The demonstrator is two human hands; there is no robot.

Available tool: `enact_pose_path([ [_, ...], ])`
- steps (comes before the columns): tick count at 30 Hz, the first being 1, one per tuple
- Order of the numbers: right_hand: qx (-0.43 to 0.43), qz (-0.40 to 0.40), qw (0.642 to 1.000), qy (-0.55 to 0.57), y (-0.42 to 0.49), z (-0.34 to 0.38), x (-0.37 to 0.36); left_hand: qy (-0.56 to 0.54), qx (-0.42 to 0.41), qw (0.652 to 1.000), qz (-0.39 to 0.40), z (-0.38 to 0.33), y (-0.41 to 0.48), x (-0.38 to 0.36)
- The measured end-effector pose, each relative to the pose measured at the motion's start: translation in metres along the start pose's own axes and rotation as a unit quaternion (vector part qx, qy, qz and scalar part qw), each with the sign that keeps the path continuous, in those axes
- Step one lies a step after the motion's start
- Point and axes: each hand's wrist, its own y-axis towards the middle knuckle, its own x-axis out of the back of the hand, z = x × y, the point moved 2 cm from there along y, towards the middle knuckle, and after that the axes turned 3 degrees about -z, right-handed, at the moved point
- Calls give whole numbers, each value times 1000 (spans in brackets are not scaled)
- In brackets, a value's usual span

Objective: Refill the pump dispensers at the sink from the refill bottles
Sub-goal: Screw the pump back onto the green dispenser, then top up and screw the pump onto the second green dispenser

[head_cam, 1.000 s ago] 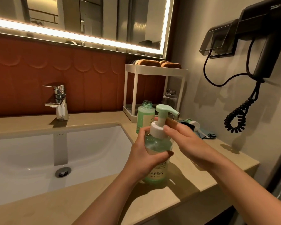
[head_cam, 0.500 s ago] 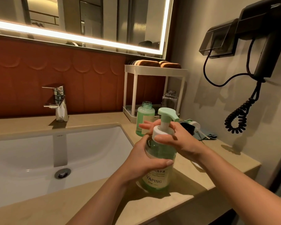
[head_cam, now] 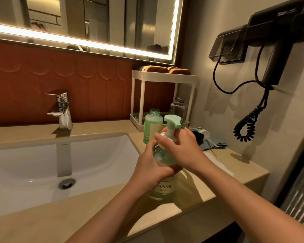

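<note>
Together, left hand [head_cam: 152, 165] gripping dispenser [head_cam: 164, 187], right hand [head_cam: 180, 146] clasping pump collar [head_cam: 170, 133]

Green pump dispenser [head_cam: 163, 188] upright, pump head fitted; uncapped green refill bottle [head_cam: 152, 126] just behind.

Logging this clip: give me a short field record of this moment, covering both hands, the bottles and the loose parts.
left hand: grips the body of the translucent green pump dispenser bottle, upright over the beige counter
right hand: curled round the white collar below the mint-green pump head
green plastic refill bottle: uncapped, upright behind the dispenser
dark clear bottle: uncapped, beside the white two-tier rack
loose white pump: lying on a cloth right of the hands
pump direction: cannot tell if tightening or loosening
</note>
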Motion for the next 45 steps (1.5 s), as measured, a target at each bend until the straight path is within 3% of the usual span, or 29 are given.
enact_pose_path([
  [5,-30,189,978,85,7,6,15,9,8,1000,18,4,10,7],
  [11,-50,207,971,109,27,-11,7,14,27,1000,-6,13,34,16],
  [19,-89,111,988,64,67,-51,-6,5,89,991,-103,30,76,39],
  [25,-114,40,991,52,105,-67,-29,-6,98,984,-151,54,111,60],
  [30,-137,29,988,72,134,-81,-53,5,84,980,-180,67,146,73],
  [45,-106,-65,992,9,125,-92,-58,20,80,987,-138,98,193,60],
])
